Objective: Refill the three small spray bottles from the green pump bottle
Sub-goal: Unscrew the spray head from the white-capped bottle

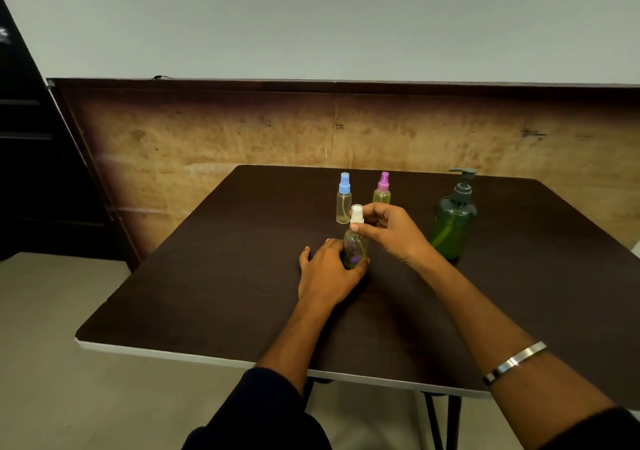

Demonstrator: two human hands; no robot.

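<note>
A small clear spray bottle with a white cap point(355, 238) stands upright near the middle of the dark table point(214, 276). My left hand point(327, 271) is wrapped around its base. My right hand point(388, 230) pinches its white spray top between thumb and fingers. Just behind stand a blue-capped spray bottle point(344, 198) and a pink-capped spray bottle point(382, 190), its lower part hidden by my right hand. The green pump bottle point(452, 221) stands upright to the right, apart from my hands.
A wooden panel point(242, 131) runs behind the table under a grey wall. A dark cabinet point(31, 155) stands at the far left. The table's near edge point(194, 356) has a pale trim, with pale floor below.
</note>
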